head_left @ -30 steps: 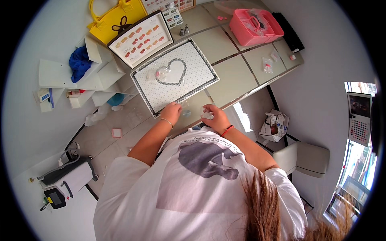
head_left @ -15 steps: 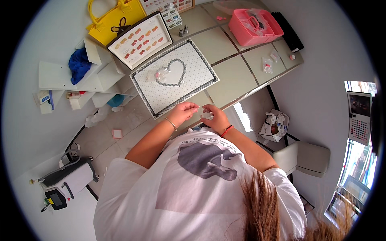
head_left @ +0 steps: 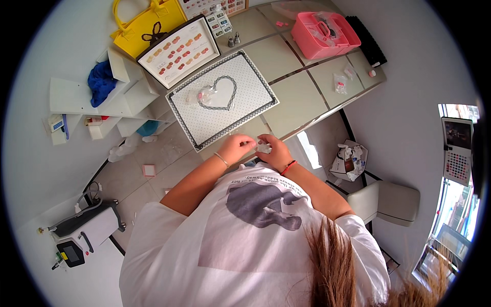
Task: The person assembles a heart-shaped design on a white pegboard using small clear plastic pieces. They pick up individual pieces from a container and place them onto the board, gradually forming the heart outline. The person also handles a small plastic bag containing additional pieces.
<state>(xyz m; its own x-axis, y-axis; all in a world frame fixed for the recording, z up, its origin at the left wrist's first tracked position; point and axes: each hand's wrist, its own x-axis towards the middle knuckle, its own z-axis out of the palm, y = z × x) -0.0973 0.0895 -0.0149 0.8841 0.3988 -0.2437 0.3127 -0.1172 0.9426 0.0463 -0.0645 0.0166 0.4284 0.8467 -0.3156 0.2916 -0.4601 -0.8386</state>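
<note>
Just in front of my chest, at the near edge of the table, my two hands are close together. My right hand (head_left: 276, 155) is closed around a small crumpled clear plastic bag (head_left: 263, 148), part of which shows between thumb and fingers. My left hand (head_left: 238, 148) has its fingers pinched together at the bag's left side. Whatever lies between those fingertips is too small to make out. Beyond the hands lies a white dotted mat (head_left: 244, 113) with a black lace border and a heart. A clear plastic packet (head_left: 205, 95) with something pink in it rests on the mat.
A framed colour sample board (head_left: 179, 52) leans behind the mat, before a yellow bag (head_left: 148, 25). A pink carry case (head_left: 319, 46) stands far right, with small clear packets (head_left: 339, 83) near it. A waste bin (head_left: 349, 161) and a chair (head_left: 391, 202) are at right.
My left hand has moved a little to the right, its fingertips now against the bag. My right hand and the things on the table have stayed in place.
</note>
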